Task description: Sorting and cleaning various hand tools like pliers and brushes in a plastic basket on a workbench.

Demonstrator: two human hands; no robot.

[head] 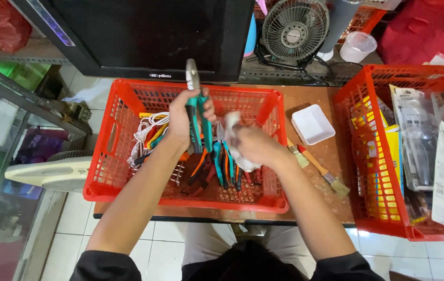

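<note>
My left hand [183, 122] grips a pair of teal-handled pliers [197, 112], jaws pointing up, above a red plastic basket [112, 156]. My right hand [253, 145] holds a crumpled white cloth [234, 136] right beside the pliers' handles. Inside the basket lie several more pliers [222, 169] with teal and orange handles, and a bundle of white cord [146, 130] at the left.
Two paint brushes [318, 166] and a small white tray [313, 124] lie on the brown table between the baskets. A second red basket [375, 156] at the right holds packaged tools. A black monitor [144, 36], a small fan [294, 28] and a plastic cup [357, 47] stand behind.
</note>
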